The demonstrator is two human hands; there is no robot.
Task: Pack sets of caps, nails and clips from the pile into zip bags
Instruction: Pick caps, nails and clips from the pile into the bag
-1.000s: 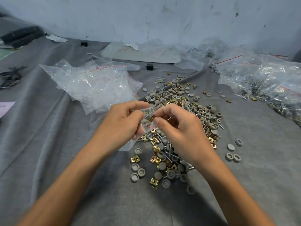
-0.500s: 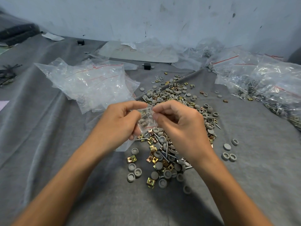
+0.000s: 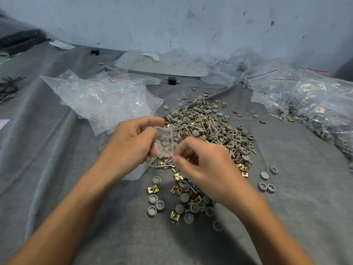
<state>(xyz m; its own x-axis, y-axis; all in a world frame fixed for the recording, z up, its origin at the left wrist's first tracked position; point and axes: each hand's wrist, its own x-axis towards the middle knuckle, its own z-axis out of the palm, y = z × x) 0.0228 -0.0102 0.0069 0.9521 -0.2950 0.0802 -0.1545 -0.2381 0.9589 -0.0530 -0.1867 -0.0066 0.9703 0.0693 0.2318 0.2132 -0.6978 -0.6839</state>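
Note:
A pile (image 3: 208, 129) of grey round caps, brass-coloured square clips and silver nails lies on the grey cloth in front of me. My left hand (image 3: 131, 144) holds a small clear zip bag (image 3: 165, 142) with a red line, just above the pile's near-left edge. Some small parts show through the bag. My right hand (image 3: 202, 165) is blurred, with thumb and fingertips pinched at the bag's lower right edge. Loose caps (image 3: 155, 204) and clips (image 3: 152, 189) lie near my wrists.
A heap of empty zip bags (image 3: 107, 98) sits to the left of the pile. Filled bags (image 3: 309, 104) are stacked at the right. More plastic sheets (image 3: 164, 64) lie along the wall behind. Three stray caps (image 3: 266, 182) rest to the right.
My right hand has dropped lower and to the right, from the bag's top edge to its lower right edge. The left hand still holds the bag in about the same place.

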